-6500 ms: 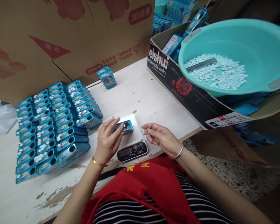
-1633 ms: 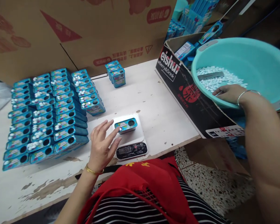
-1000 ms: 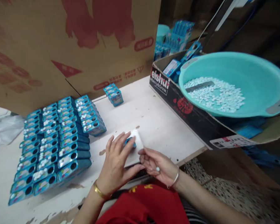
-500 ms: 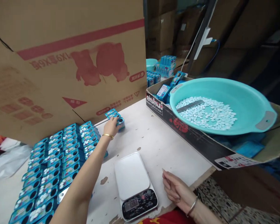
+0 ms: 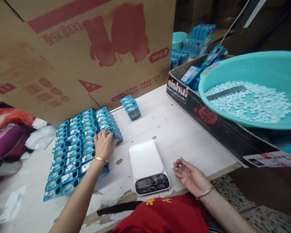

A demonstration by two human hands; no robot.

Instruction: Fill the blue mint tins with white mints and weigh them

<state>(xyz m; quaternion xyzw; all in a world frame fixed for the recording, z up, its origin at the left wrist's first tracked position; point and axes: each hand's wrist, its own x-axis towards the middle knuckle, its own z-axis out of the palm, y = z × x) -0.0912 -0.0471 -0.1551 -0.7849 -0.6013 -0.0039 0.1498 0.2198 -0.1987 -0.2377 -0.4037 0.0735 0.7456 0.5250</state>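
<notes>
My left hand (image 5: 103, 144) reaches over the rows of small blue tablet boxes (image 5: 74, 144), its fingers bent down around the near end of the rightmost row. They appear closed on a blue tablet box (image 5: 116, 136), which the hand partly covers. Many boxes have a dark round opening with white tablets beside it. A separate short row of blue boxes (image 5: 131, 108) stands against the cardboard. Between my hands lies a white kitchen scale (image 5: 146, 158), its plate bare and its display showing about 0.0. Right of it, my right hand (image 5: 190, 176) rests palm up, fingers loosely curled and apart, nothing clearly in it.
A large printed carton (image 5: 126, 71) walls off the back. At right, a turquoise basin (image 5: 264, 61) with white tablets (image 5: 257, 100) and a grey flat tool (image 5: 226, 92) sits on a black-sided cardboard box (image 5: 196, 111) holding more blue boxes. Plastic bags (image 5: 41, 137) lie at left.
My left hand has left the short row by the carton and come back to the main rows. My right hand has turned palm up and loosened. The scale's reading changed to about 0.0.
</notes>
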